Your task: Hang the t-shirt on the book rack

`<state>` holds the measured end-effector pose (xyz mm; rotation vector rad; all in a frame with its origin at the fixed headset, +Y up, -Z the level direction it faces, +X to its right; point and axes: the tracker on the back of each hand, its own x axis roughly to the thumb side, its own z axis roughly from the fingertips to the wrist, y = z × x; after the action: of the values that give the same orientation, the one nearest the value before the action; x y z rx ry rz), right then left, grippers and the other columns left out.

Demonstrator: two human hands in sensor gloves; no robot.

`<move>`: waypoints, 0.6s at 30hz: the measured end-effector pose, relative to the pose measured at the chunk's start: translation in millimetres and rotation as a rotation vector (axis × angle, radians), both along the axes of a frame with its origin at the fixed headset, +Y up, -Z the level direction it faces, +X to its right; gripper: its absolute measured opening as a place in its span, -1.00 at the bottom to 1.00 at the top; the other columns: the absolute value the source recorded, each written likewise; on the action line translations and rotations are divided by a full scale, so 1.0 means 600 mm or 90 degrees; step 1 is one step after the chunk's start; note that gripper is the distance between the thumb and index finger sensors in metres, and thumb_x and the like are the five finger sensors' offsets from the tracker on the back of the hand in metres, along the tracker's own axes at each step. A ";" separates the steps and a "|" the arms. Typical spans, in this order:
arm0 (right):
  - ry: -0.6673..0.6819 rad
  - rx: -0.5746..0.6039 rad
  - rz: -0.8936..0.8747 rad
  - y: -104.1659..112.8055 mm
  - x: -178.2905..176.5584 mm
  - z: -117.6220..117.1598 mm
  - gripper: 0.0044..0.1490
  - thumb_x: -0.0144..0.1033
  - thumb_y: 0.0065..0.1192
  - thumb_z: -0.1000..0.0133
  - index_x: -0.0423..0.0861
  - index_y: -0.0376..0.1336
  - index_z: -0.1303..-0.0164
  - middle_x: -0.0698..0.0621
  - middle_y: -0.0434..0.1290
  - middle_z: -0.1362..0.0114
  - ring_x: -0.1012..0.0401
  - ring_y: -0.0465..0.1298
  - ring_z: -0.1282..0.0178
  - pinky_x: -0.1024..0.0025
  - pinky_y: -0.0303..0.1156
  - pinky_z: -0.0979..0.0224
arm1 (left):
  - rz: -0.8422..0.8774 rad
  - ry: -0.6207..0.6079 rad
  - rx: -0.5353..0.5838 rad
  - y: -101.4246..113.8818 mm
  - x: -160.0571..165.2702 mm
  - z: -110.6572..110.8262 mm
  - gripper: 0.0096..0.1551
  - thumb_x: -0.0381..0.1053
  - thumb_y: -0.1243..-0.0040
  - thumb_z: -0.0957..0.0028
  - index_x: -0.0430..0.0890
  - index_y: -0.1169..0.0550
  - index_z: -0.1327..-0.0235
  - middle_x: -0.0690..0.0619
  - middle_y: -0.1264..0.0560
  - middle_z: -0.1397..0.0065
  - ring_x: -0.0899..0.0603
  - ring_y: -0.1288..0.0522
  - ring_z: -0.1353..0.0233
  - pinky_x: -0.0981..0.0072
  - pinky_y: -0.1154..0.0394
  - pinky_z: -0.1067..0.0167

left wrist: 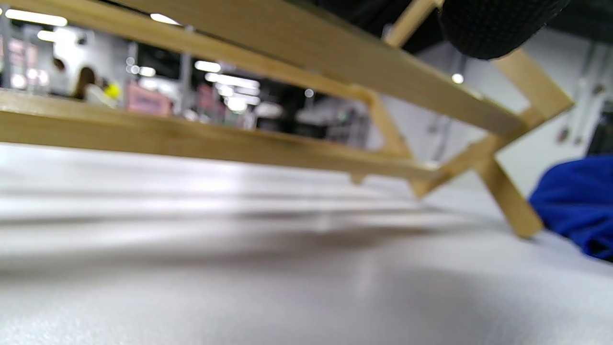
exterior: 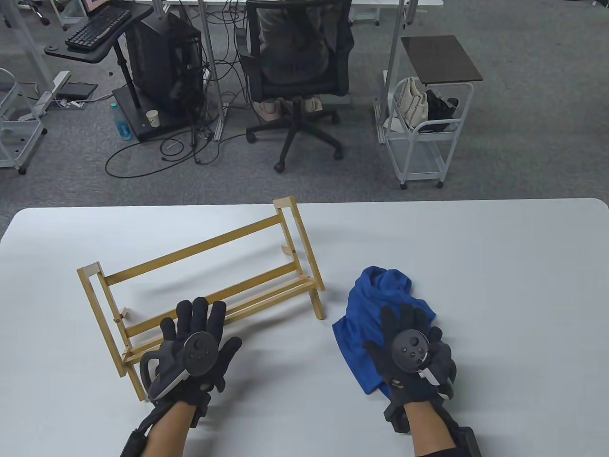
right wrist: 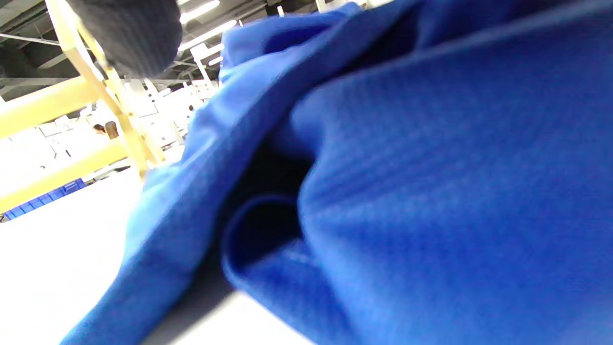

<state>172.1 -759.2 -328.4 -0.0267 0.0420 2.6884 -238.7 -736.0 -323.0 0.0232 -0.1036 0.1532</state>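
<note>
A wooden book rack (exterior: 204, 281) stands on the white table (exterior: 499, 266) at the left. It fills the top of the left wrist view (left wrist: 297, 52). A crumpled blue t-shirt (exterior: 380, 295) lies on the table to the rack's right. It fills the right wrist view (right wrist: 407, 182) and shows at the right edge of the left wrist view (left wrist: 579, 201). My left hand (exterior: 200, 328) lies flat with fingers spread over the rack's front rails. My right hand (exterior: 409, 338) rests with fingers spread on the near part of the t-shirt.
Beyond the table's far edge stand an office chair (exterior: 295, 71) and a white cart (exterior: 428, 128) on the carpet. The rack's right leg (exterior: 316, 304) stands close to the t-shirt.
</note>
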 end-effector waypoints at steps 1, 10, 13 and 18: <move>0.001 -0.003 -0.002 0.000 -0.001 0.000 0.01 0.22 0.17 -0.23 0.19 -0.23 -0.74 -0.18 -0.33 -0.77 -0.19 -0.38 -0.73 -0.37 -0.41 -0.56 | -0.001 0.000 0.000 0.000 0.001 0.001 -0.06 0.53 0.08 -0.19 0.23 0.07 -0.72 -0.12 0.10 -0.84 -0.35 0.23 -0.75 -0.37 0.24 -0.49; 0.015 -0.005 0.011 0.002 -0.012 -0.002 0.11 0.33 0.18 -0.19 0.20 -0.28 -0.76 -0.21 -0.39 -0.77 -0.30 -0.42 -0.70 -0.55 -0.37 -0.49 | 0.010 -0.007 0.004 0.001 0.006 0.006 -0.06 0.52 0.08 -0.19 0.23 0.08 -0.72 -0.12 0.11 -0.84 -0.35 0.23 -0.75 -0.38 0.23 -0.48; 0.000 -0.022 0.022 0.005 -0.011 -0.007 0.15 0.38 0.17 -0.17 0.23 -0.32 -0.76 -0.21 -0.44 -0.76 -0.33 -0.45 -0.69 -0.62 -0.37 -0.44 | 0.006 -0.005 0.000 0.001 0.006 0.005 -0.05 0.53 0.08 -0.19 0.24 0.09 -0.72 -0.13 0.11 -0.84 -0.36 0.23 -0.75 -0.39 0.21 -0.49; -0.019 -0.052 0.020 0.003 -0.011 -0.016 0.18 0.40 0.17 -0.16 0.25 -0.36 -0.75 -0.20 -0.49 -0.75 -0.35 -0.48 -0.66 -0.69 -0.35 -0.39 | 0.008 -0.004 -0.023 0.003 0.007 0.005 -0.04 0.53 0.07 -0.20 0.25 0.11 -0.72 -0.13 0.14 -0.84 -0.36 0.23 -0.75 -0.39 0.21 -0.49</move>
<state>165.7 -757.3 -337.8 -0.0937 0.1421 2.7150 -234.8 -734.0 -319.9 -0.0124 -0.1063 0.1681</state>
